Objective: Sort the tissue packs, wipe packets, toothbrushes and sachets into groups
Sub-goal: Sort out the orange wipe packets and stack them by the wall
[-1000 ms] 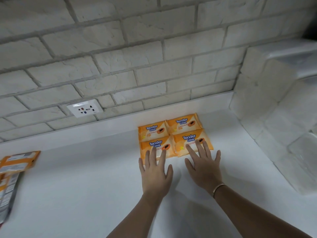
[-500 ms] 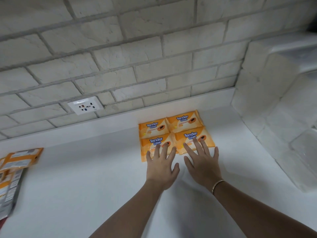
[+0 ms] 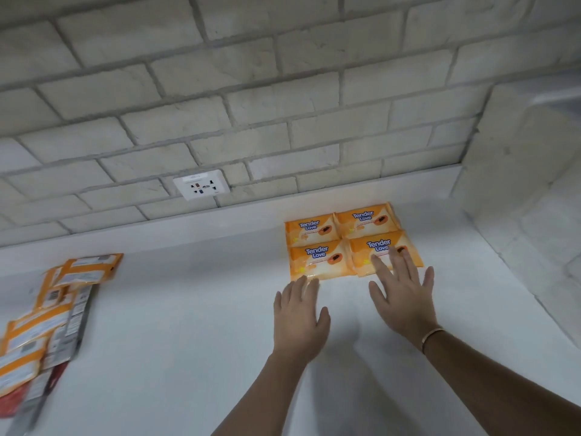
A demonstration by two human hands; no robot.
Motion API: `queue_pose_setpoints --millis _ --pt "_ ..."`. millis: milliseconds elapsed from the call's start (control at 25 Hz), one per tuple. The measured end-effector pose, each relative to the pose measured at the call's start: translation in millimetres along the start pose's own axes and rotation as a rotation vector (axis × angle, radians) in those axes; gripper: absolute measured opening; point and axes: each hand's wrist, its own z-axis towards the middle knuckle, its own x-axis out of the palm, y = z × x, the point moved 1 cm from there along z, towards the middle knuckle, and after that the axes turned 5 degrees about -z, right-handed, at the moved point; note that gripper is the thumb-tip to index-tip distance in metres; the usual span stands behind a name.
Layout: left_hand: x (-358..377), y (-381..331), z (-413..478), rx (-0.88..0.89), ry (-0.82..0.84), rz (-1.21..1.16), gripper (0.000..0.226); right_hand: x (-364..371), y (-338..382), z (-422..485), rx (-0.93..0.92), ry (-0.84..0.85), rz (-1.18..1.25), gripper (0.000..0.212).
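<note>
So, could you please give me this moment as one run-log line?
packs: four, two-by-two grid | left hand: open, at grid edge | right hand: open, touching pack

Likely home kitchen: white counter (image 3: pixel 188 325), whitewashed brick backsplash (image 3: pixel 220 105), wall socket (image 3: pixel 201 184) just above counter.

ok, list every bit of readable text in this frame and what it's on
"Tender Love": back-left orange pack
"Tender Love": back-right orange pack
"Tender Love": front-left orange pack
"Tender Love": front-right orange pack, partly under the right hand
Small print on these four packs: too small to read.
Packets at the left edge: labels and a barcode, too blurred to read.
Wall socket: marking too small to read.
</note>
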Motion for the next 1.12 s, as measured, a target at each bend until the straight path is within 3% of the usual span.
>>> queue_pose_setpoints --millis 80,200,360,480,640,800,880,960,1120 --pt "-22 27 -17 -0.056 -0.064 -0.126 0.045 -11 3 -13 0.048 -0.041 0.036 0.059" --pt "-52 91 -45 -0.151 -0.123 -0.221 0.024 -15 66 -47 0.094 -0.14 0.134 0.05" --pt "-87 170 -84 -0.216 -0.141 -0.286 0.024 -2 203 -101 -0.081 -0.135 0.206 0.035" --pt "-123 251 -112 -0.251 -0.169 -0.271 0.031 15 327 -124 -0.252 -0.046 0.185 0.035" --pt "-175 353 -135 -0.298 -0.264 -0.306 0.029 30 459 -100 -0.291 0.129 0.11 0.046" --pt "-217 410 -158 -0.334 -0.352 -0.327 0.019 36 518 -75 -0.38 0.243 0.062 0.059" --pt "-245 446 -162 -0.375 -0.372 -0.279 0.026 37 530 -68 -0.374 0.254 0.055 0.062" --pt "-271 484 -161 -0.427 -0.246 -0.087 0.045 40 534 -68 -0.382 0.258 0.04 0.063" --pt "-300 537 -150 -0.446 0.258 0.231 0.091 40 539 -67 -0.364 0.269 0.055 0.063"
